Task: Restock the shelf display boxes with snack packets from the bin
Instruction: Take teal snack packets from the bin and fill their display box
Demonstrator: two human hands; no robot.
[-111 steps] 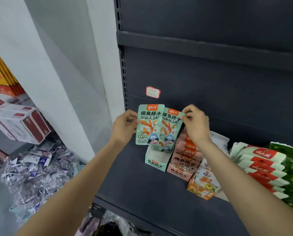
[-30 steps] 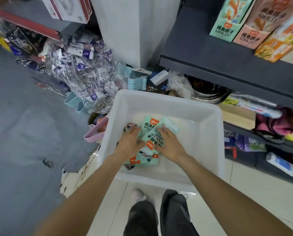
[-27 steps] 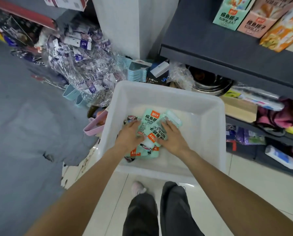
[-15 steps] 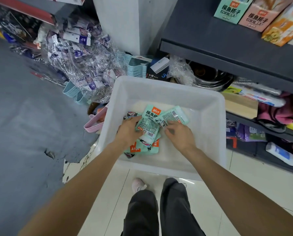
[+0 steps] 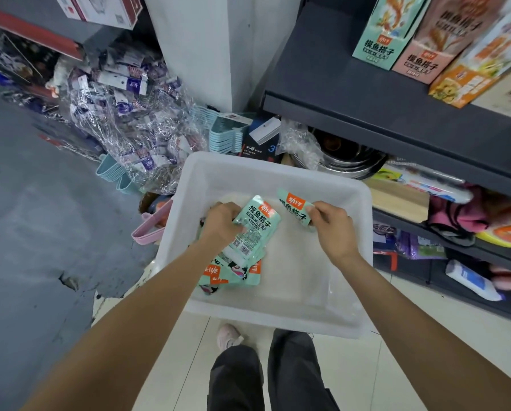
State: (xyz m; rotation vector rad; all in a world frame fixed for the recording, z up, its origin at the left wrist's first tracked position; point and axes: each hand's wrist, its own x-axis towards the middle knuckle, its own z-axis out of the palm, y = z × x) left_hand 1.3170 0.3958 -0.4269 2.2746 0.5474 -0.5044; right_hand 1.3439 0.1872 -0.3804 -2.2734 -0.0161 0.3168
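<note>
A white plastic bin (image 5: 349,295) sits on the floor below me. My left hand (image 5: 223,222) grips a small bunch of mint-green snack packets (image 5: 255,225) lifted a little above the bin floor. My right hand (image 5: 333,225) pinches one more mint-green packet (image 5: 294,207) by its edge, apart from the bunch. Several loose green packets (image 5: 227,272) lie in the bin's near-left part. The mint-green display box (image 5: 380,47) stands on the dark shelf at the upper right, next to a pink box (image 5: 426,59).
An orange display box (image 5: 468,81) stands right of the pink one. The dark shelf edge (image 5: 367,117) juts out above the bin. Cellophane-wrapped goods (image 5: 129,120) pile up at the left beside a white pillar (image 5: 207,48). Lower shelves hold metal bowls (image 5: 346,160) and assorted goods.
Both hands have risen from the pile in the bin. The left now holds a bunch of packets, and the right has pulled one packet away to the right.
</note>
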